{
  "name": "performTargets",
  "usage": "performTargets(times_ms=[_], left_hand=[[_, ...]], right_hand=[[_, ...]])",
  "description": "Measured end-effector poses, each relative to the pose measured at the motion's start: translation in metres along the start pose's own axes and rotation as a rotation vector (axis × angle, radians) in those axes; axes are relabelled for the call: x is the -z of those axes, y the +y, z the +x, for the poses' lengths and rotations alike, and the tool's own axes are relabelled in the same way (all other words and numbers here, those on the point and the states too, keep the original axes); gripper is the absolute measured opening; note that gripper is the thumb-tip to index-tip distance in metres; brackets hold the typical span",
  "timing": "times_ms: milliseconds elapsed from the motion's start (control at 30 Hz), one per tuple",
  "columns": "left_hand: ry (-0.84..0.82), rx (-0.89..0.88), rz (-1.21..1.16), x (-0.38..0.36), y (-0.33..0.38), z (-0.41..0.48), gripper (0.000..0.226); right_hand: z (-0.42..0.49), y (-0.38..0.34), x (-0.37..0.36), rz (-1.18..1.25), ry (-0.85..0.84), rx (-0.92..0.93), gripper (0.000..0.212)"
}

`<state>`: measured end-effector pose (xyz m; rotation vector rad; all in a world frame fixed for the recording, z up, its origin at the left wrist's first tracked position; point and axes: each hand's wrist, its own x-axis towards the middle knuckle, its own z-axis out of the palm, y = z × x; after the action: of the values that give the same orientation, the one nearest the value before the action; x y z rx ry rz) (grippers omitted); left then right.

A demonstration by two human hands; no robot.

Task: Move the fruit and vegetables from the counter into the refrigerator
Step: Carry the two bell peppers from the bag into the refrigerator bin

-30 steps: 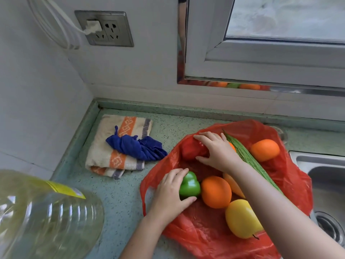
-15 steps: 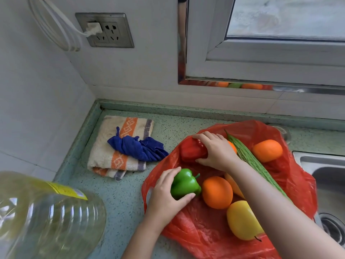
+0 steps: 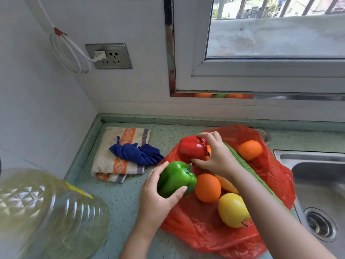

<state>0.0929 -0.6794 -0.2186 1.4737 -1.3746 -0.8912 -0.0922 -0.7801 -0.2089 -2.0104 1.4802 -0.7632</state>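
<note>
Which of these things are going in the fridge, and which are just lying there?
For the fridge: green pepper in the left hand, red pepper in the right hand, near orange, far orange, yellow fruit, long gourd.

Just lying about: towel, blue cloth, plastic bottle, socket, sink.

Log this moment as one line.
phase: pickup | left hand: holds green pepper | right hand: holds red pepper | on red bag: oranges, yellow fruit, green gourd
</note>
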Motion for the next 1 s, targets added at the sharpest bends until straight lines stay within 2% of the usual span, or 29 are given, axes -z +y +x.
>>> performTargets(times_ms=[133, 367, 667, 1000], left_hand=[[-0.026, -0.023, -0.086, 0.0, 0.018, -0.015, 0.063], [-0.15, -0.078, -0.168, -0.018, 0.051, -0.047, 0.061], [-0.502, -0.137, -0.332, -0.083, 0.088, -0.087, 0.06], [-0.92, -0.2, -0.349, -0.175, 0.121, -0.17, 0.058]], right_hand=[[-0.034, -0.012, 0.022, 0.113, 0.126, -0.074, 0.067], [-0.114, -0.018, 0.067, 0.127, 0.302, -0.153, 0.069], [-0.251, -0.009, 0.112, 0.124, 0.557, -0.361, 0.067], [-0.425, -0.006, 0.136, 0.076, 0.848, -0.69, 0.062]])
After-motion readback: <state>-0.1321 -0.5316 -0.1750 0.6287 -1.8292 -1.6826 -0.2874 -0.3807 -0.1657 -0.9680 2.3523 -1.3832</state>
